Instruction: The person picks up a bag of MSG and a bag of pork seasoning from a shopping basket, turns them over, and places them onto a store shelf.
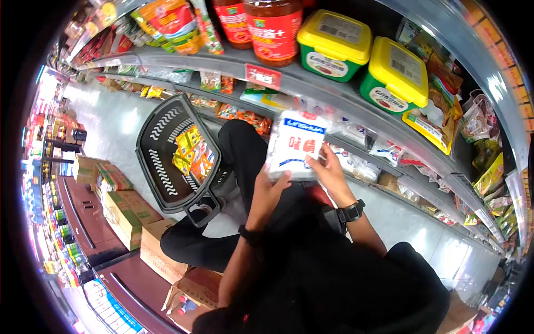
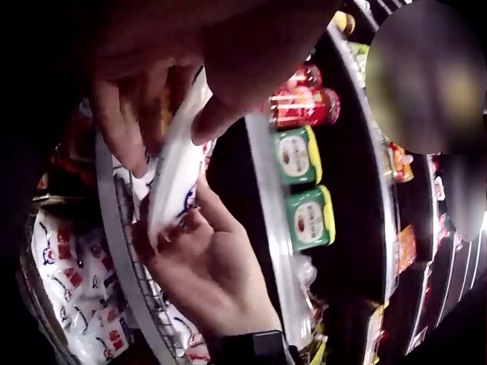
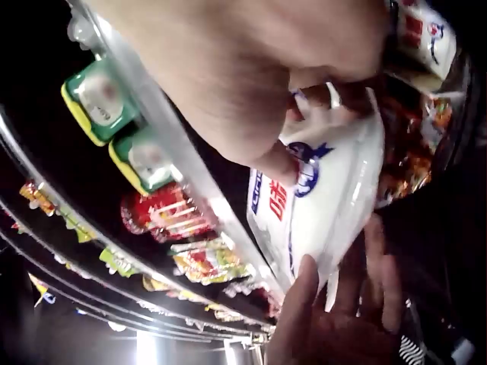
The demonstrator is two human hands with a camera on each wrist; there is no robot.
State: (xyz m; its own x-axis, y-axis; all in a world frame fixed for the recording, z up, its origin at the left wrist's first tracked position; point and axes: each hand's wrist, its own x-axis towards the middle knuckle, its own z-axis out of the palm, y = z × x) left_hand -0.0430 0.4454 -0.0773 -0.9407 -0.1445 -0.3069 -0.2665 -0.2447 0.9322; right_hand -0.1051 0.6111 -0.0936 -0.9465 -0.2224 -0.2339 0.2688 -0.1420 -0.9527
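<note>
A white plastic bag of seasoning (image 1: 296, 146), printed with red characters and blue bands, is held up in front of the shelves. My left hand (image 1: 269, 192) grips its lower left corner, the thumb over the printed face. At the right edge my right hand (image 1: 332, 173) pinches the same bag, thumb in front and fingers behind. In the left wrist view the bag (image 2: 176, 163) shows edge-on between both hands. From the right wrist the bag (image 3: 327, 182) looks plump, with the right hand (image 3: 259, 99) above and the left hand (image 3: 335, 312) below.
A dark shopping basket (image 1: 146, 167) with yellow and orange packets (image 1: 193, 153) stands on the floor to the left. Sauce jars (image 1: 272, 33) and yellow-lidded green tubs (image 1: 334, 44) line the upper shelf. Similar white bags (image 2: 76, 289) fill a lower shelf. Cardboard boxes (image 1: 125, 214) stand behind left.
</note>
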